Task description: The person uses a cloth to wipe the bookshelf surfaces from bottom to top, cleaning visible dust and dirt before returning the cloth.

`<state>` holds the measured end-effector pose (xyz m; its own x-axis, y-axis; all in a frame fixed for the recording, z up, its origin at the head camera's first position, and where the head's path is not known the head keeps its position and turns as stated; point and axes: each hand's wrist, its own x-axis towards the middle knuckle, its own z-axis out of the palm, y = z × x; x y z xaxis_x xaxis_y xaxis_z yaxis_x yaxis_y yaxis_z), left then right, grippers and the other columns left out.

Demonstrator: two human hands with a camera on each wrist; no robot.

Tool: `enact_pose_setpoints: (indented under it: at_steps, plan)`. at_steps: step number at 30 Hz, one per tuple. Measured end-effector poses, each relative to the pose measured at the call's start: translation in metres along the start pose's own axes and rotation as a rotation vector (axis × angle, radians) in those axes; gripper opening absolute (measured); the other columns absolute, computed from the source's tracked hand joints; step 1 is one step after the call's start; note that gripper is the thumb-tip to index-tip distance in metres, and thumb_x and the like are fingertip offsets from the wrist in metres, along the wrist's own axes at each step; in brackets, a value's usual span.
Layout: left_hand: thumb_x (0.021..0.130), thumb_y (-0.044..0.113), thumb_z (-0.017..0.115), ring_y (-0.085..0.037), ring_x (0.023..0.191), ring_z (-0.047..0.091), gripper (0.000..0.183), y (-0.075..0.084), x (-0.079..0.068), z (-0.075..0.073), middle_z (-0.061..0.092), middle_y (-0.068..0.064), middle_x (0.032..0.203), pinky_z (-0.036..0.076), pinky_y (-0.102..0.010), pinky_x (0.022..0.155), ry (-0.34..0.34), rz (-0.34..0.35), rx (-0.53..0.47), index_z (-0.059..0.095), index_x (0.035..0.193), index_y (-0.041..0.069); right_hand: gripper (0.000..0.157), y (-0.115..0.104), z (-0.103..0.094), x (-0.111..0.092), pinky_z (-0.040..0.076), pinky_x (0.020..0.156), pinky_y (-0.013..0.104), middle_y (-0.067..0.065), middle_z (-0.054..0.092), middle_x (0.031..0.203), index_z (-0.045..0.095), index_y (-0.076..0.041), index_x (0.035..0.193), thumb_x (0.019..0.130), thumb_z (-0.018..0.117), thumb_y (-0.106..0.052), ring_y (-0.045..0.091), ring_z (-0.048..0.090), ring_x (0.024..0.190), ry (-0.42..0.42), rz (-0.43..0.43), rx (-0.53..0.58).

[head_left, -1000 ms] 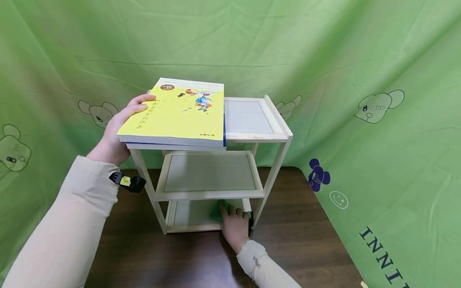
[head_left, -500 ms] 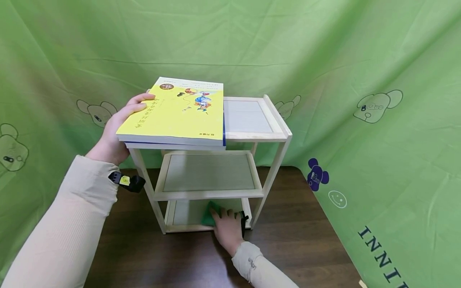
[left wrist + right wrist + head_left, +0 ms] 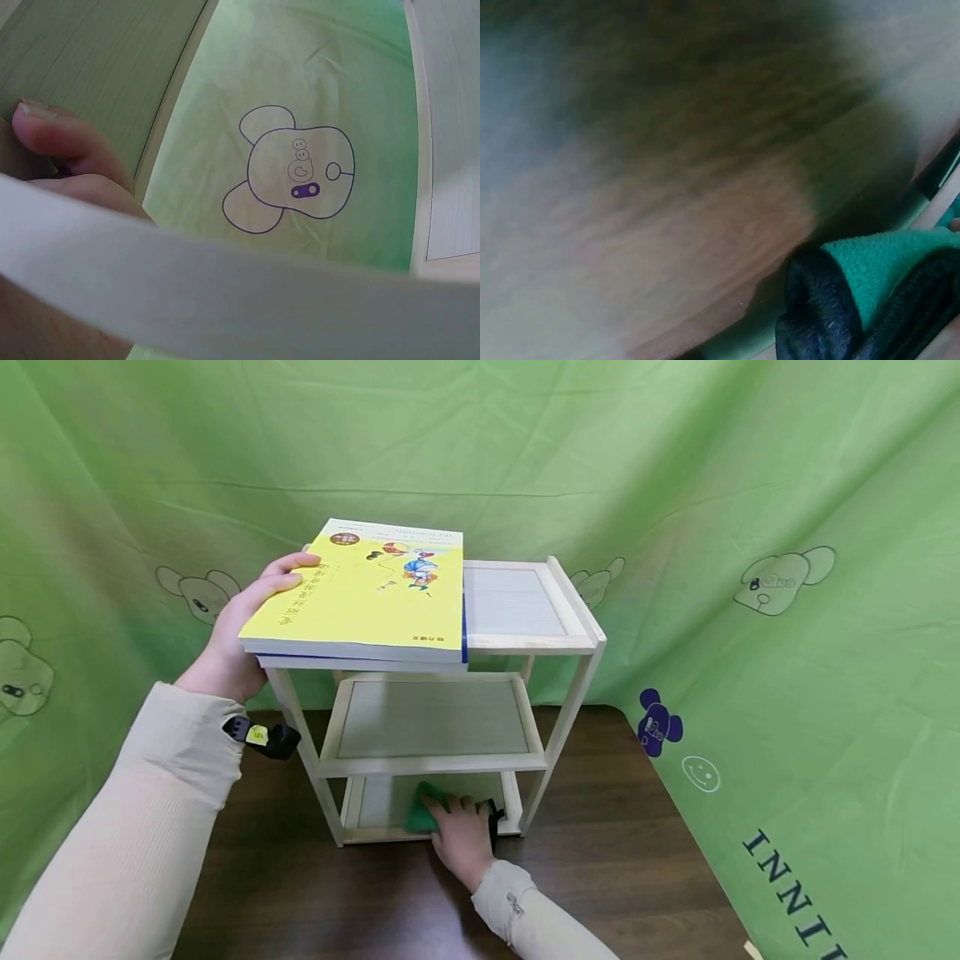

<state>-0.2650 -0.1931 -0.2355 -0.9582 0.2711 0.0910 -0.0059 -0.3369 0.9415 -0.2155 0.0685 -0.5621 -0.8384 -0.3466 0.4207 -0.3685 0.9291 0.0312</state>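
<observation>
My left hand (image 3: 236,627) grips the left side of the top of a small pale wooden shelf rack (image 3: 442,764), beside a stack of books. The top book (image 3: 375,593) has a yellow cover; its left edge lies against my fingers. In the left wrist view, my bent thumb or finger (image 3: 71,142) shows under the top board; the rest is hidden. Down at the bottom shelf (image 3: 382,802), my right hand (image 3: 463,837) holds a green cloth (image 3: 422,810) against the board. Close up, the right wrist view shows the cloth (image 3: 885,262) beside dark fuzzy material.
The middle shelf (image 3: 435,718) overhangs the right hand's work. Rack legs (image 3: 566,710) stand at both sides. A green printed curtain (image 3: 480,443) hangs behind and to the right, and dark wooden floor (image 3: 600,860) lies below.
The right hand and the green cloth have slid left along the bottom shelf. The left hand keeps its place by the books.
</observation>
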Motion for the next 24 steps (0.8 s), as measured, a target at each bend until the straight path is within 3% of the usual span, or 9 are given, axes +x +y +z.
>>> enact_pose_setpoints:
  at_steps: [13,24]
  plan:
    - [0.102,0.031,0.047,-0.006,0.077,0.068,0.031,0.000,0.000,0.000,0.029,0.005,0.156,0.050,-0.018,0.064,-0.011,0.011,0.006,0.051,0.133,0.031,0.057,-0.011,-0.006,0.007,0.050,0.080,0.049,0.000,0.067,0.119,0.055,-0.037,0.136,0.083,0.075,-0.034,0.025,0.063,0.103,-0.108,-0.054,0.058]
    - [0.103,0.030,0.047,-0.007,0.077,0.069,0.030,0.000,0.000,0.002,0.043,0.006,0.142,0.052,-0.018,0.063,-0.030,0.009,-0.023,0.050,0.133,0.029,0.052,-0.021,-0.010,0.016,0.052,0.081,0.044,-0.001,0.067,0.124,0.055,-0.038,0.137,0.088,0.072,-0.032,0.024,0.064,0.106,-0.181,-0.139,0.115]
